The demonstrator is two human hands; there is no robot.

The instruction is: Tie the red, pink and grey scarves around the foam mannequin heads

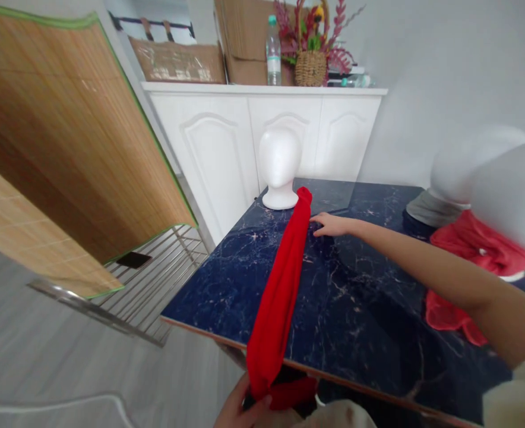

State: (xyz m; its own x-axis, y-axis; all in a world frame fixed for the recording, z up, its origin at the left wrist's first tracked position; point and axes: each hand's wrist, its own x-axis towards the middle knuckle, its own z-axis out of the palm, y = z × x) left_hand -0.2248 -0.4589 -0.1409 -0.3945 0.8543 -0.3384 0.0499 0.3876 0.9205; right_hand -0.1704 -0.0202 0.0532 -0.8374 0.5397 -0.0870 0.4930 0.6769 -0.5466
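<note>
A long red cloth point(281, 285) lies folded into a narrow band across the dark blue marble table point(360, 297), running from the front edge toward a white foam mannequin head point(279, 168). My left hand point(240, 410) grips the cloth's near end, which hangs over the table's front edge. My right hand point(331, 225) reaches across the table, fingers flat on the top and touching the cloth near its far end.
Two more white mannequin heads point(489, 172) stand at the right with red cloth point(476, 249) and grey cloth around them. A bamboo mat point(66, 148) hangs over a metal rack point(155, 279) on the left. A white cabinet point(262, 131) behind holds a bottle, basket and cardboard.
</note>
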